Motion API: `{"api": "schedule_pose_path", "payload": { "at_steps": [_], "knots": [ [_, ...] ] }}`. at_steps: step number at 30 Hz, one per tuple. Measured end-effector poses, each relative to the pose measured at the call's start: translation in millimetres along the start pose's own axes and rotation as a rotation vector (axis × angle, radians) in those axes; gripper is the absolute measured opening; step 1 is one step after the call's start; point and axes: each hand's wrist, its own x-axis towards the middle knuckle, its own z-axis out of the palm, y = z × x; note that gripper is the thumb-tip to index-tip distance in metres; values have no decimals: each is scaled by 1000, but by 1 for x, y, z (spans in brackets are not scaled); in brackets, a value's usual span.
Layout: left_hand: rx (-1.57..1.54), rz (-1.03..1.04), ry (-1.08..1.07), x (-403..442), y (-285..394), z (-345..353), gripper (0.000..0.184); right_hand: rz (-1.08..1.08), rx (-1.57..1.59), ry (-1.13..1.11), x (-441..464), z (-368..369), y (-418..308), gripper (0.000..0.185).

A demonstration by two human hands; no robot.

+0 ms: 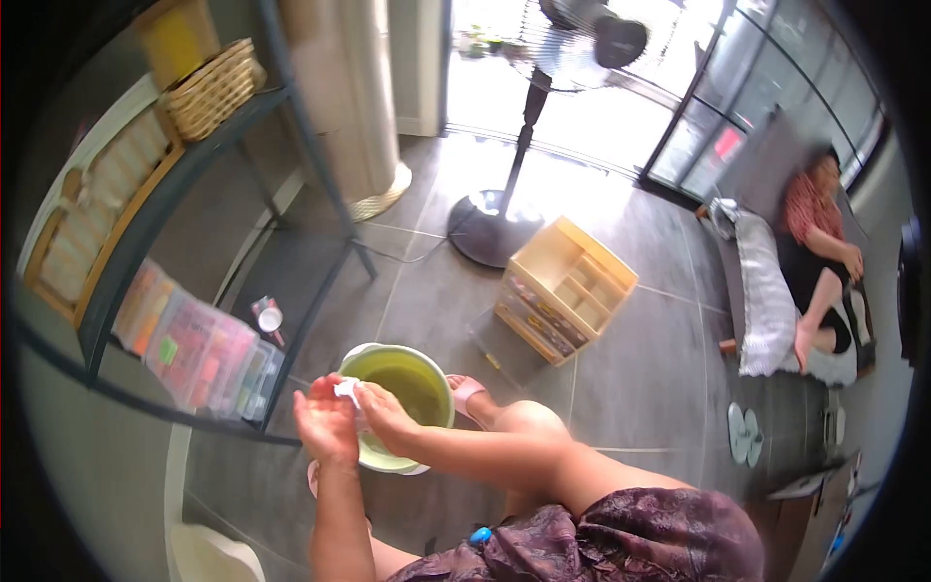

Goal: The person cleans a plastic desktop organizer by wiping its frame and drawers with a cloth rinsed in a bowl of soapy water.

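Observation:
My left hand (326, 423) is turned palm up with its fingers apart, over the left rim of a green bucket (444, 361). Close beside it, my right hand (390, 421) reaches in from the right, its fingers at a small crumpled white piece (347, 389). The white piece could be tissue or cloth; it lies between the two hands, at the right hand's fingertips. Below them, the bucket stands on the floor with murky liquid inside.
A cream drawer box (582, 281) stands ahead, with a clear drawer (499, 351) on the floor beside it. A stand fan (495, 228) is behind. A dark shelf (184, 160) is left, with plastic boxes (194, 339). A person (815, 209) sits right, near slippers (745, 434).

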Motion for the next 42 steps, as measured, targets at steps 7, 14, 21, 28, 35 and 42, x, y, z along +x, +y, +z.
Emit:
{"api": "schedule_pose_path", "payload": {
  "at_steps": [7,14,21,28,35,42],
  "knots": [
    [-23,-10,-85,-15,-20,3,46,96,-211,126,11,-3,10,32],
    [300,109,-199,-23,-22,8,50,74,-302,210,7,0,-13,26],
    [468,246,-188,-27,-6,7,48,-155,-105,329,35,-23,-39,22],
    [151,-90,118,-8,12,-13,35,-70,468,-564,-19,-45,-159,22],
    [350,-23,245,-11,1,-4,30,-84,-706,-238,-7,-56,-100,41],
    [382,-65,217,-12,-5,9,29,-173,-606,297,-38,-186,-133,27]
  ]
}}
